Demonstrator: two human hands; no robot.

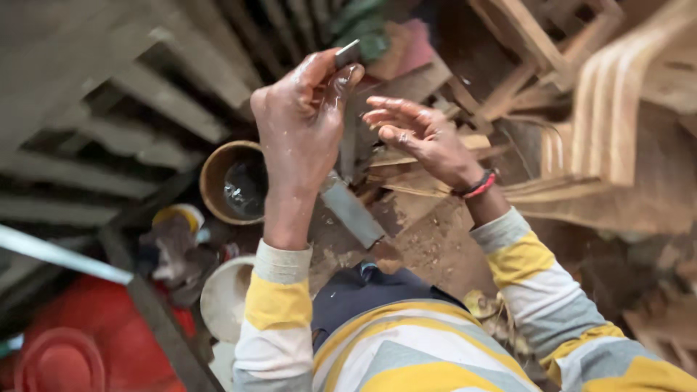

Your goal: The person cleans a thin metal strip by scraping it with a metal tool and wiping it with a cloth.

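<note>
My left hand (pixel 301 127) is raised in the middle of the view and pinches a small flat grey piece (pixel 347 54) between thumb and fingertips. The hand is smeared with pale dust or paste. My right hand (pixel 417 134), with a red and black band at the wrist, hovers just to the right of it. Its fingers are spread and curled and hold nothing, the fingertips close to the left hand's fingers. Both arms wear sleeves striped in yellow, grey and white.
Below the hands, a brown bowl (pixel 232 181) holds dark liquid and a flat grey bar (pixel 353 212) lies on the dusty ground. Bent wooden chair frames (pixel 602 109) stand at right, wooden slats (pixel 145 94) at left. A white bowl (pixel 223 294), rags (pixel 174 250) and a red plastic thing (pixel 80 341) lie at lower left.
</note>
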